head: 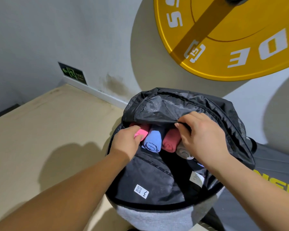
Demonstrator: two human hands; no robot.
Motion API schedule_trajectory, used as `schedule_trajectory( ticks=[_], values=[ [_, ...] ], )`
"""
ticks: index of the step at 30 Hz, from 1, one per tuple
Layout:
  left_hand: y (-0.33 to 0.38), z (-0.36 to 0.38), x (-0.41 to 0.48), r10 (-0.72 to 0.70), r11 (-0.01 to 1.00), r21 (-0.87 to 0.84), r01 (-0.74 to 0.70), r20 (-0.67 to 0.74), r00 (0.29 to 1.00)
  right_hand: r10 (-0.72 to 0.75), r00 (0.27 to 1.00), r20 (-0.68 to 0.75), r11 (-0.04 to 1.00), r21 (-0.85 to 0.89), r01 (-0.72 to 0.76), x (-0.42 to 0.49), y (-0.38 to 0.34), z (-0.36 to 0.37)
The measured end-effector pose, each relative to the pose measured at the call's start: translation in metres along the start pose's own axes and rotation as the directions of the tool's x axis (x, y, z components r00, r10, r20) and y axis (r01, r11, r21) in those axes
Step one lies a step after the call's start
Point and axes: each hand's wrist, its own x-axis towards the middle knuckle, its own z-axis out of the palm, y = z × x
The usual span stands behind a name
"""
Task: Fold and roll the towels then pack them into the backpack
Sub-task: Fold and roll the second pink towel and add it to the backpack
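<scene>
As the backpack (150,177) lies open before me, its black lining faces up and its grey outer fabric shows along the near edge. It rests partly on a beige surface (48,122) and partly on a dark mat (277,165) with yellow lettering.

Contents: four rolled towels lie side by side in the main compartment, ends toward me, each touching its neighbour. From my left these are the pink towel (143,131), the blue towel (153,141), the red towel (170,142) and the grey towel (183,152). The far ends of all four are hidden under the upper flap (170,107).

My left hand (125,142) is at the left end of the row. Its fingers and thumb are curled round the pink towel, which is gripped and sits inside the bag opening.

My right hand (203,135) is at the flap's zip edge. Its fingers are hooked over that edge and pinch the black fabric, with the hand lying above the grey towel. Whether the palm touches the grey towel, I cannot tell.

Other items noted: a white label (141,191) and a second fabric tag (196,179) on the lining; a yellow weight plate (232,39) against the wall; a green exit sign (73,73) low on the wall.
</scene>
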Motion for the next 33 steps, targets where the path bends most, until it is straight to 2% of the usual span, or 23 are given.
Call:
schedule_trajectory(
  ticks=[3, 7, 9, 11, 13, 20, 22, 24, 26, 28, 33],
  values=[
    [-0.003, 0.003, 0.002, -0.062, 0.998, 0.023, 0.064, -0.078, 0.995, -0.003, 1.0, 0.006, 1.0, -0.003, 0.003, -0.001, 0.004, -0.002],
    [-0.006, 0.003, -0.024, -0.045, 0.991, -0.129, 0.019, -0.203, 0.978, -0.008, 1.0, 0.025, 1.0, -0.001, 0.008, -0.003, 0.009, -0.001],
    [-0.001, 0.006, -0.041, -0.024, 0.975, -0.224, -0.01, -0.147, 0.989, -0.011, 1.0, 0.029, 1.0, -0.001, 0.011, -0.003, 0.009, 0.001],
    [0.009, 0.012, -0.05, 0.005, 0.974, -0.226, -0.012, -0.033, 0.999, -0.01, 1.0, 0.028, 1.0, 0.002, 0.01, -0.002, 0.009, 0.002],
    [0.018, 0.019, -0.042, -0.02, 0.98, -0.197, 0.023, 0.015, 1.0, -0.004, 1.0, 0.029, 1.0, 0.006, 0.004, -0.003, 0.009, 0.002],
    [0.031, 0.028, -0.001, -0.107, 0.993, -0.054, 0.106, -0.021, 0.994, -0.027, 0.999, 0.04, 0.999, 0.019, 0.027, -0.002, 0.014, -0.005],
    [0.033, 0.029, -0.009, -0.12, 0.99, -0.078, 0.116, -0.043, 0.992, -0.066, 0.996, 0.061, 0.998, -0.008, 0.067, -0.004, 0.023, -0.006],
    [0.038, 0.033, -0.026, -0.051, 0.986, -0.164, 0.042, -0.049, 0.998, -0.098, 0.993, 0.073, 0.993, -0.053, 0.102, -0.007, 0.038, -0.008],
    [0.047, 0.043, -0.047, 0.113, 0.97, -0.217, -0.112, -0.007, 0.994, -0.108, 0.992, 0.07, 0.99, -0.082, 0.114, -0.012, 0.055, -0.013],
    [0.059, 0.059, -0.064, 0.266, 0.953, -0.171, -0.252, 0.064, 0.962, -0.092, 0.994, 0.054, 0.993, -0.07, 0.096, -0.015, 0.069, -0.019],
    [0.079, 0.073, -0.06, 0.247, 0.969, -0.063, -0.239, 0.189, 0.95, 0.011, 0.999, 0.051, 1.0, 0.02, -0.012, -0.016, 0.078, -0.029]
  ],
)
